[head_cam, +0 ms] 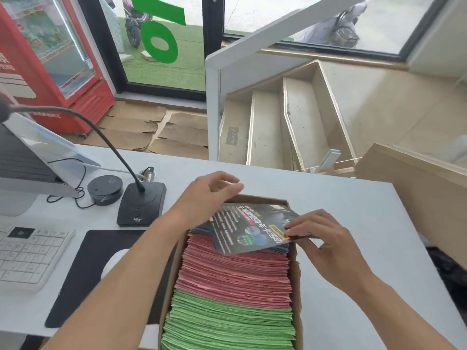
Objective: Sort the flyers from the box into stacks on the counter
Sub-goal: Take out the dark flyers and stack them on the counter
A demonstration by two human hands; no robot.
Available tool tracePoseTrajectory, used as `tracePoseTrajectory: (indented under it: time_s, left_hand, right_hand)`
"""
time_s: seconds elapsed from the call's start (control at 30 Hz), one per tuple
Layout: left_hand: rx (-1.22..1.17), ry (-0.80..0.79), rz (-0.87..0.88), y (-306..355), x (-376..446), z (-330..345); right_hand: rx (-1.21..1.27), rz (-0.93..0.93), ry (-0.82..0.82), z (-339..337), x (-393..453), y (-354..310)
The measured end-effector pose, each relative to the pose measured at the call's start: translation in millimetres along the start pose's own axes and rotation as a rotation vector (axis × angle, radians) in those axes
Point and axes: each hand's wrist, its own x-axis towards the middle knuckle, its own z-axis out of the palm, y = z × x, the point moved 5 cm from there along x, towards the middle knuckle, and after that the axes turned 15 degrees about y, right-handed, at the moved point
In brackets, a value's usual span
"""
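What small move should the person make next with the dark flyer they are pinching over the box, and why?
Probably lift the dark flyer clear of the box and lay it on the bare counter to the right. The right hand already pinches its edge, the left hand hovers free, and no stacks show on the counter yet.

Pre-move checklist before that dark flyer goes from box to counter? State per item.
1. Right hand pinches dark flyer: ok.
2. Single sheet only: cannot tell.
3. Left hand free, open above the box far end: ok.
4. Bare counter right of box for a stack: ok.
5. Red flyers and green flyers undisturbed in box: ok.
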Motion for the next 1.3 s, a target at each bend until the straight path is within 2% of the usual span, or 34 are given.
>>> tracePoseTrajectory:
  time_s: [0.2,0.33,0.4,0.53,0.67,0.73,0.8,0.9,0.97,1.03,1.17,1.3]
  left_hand:
    - [0.396,-0.295,0.077,21.3,-1.9,64.3]
    - [0.418,-0.362,0.068,20.3,-11.6,95.7]
    - [0.400,-0.359,0.060,21.6,-13.6,102.7]
    - [0.365,-0.195,0.049,23.8,-5.7,84.1]
    - [0.166,0.148,-0.025,17.7,-0.9,31.7]
    - [-0.044,0.379,-0.075,10.7,-3.6,4.7]
    - [-0.095,0.500,-0.074,2.0,-12.6,-8.0]
    - [0.123,0.543,-0.030,-18.1,-30.0,-9.1]
    - [0.165,0.567,-0.061,-39.7,-38.9,-7.9]
    - [0.173,0.573,-0.112,-59.1,-44.6,-6.0]
    - [0.211,0.560,-0.079,-73.2,-52.6,2.0]
    - [0.222,0.527,-0.068,-76.2,-46.9,2.9]
  right_hand:
    - [0.046,0.149,0.082,-25.8,-23.6,-1.8]
    - [0.153,0.380,0.183,-44.4,-36.7,13.6]
    - [0.211,0.445,0.170,-47.5,-37.8,20.3]
    - [0.253,0.498,0.178,-46.3,-21.8,16.5]
    - [0.288,0.540,0.325,-42.8,6.0,17.8]
    - [0.193,0.495,0.355,-35.6,20.2,18.1]
    - [0.057,0.394,0.356,-27.0,31.7,12.5]
    - [-0.107,0.105,0.278,-16.1,47.6,-8.2]
    - [-0.224,-0.105,0.149,-6.5,57.9,-23.5]
    - [-0.306,-0.209,0.041,1.5,70.7,-33.9]
    - [-0.413,-0.255,-0.159,24.1,94.1,-41.6]
    - [-0.340,-0.184,-0.167,27.5,103.0,-42.0]
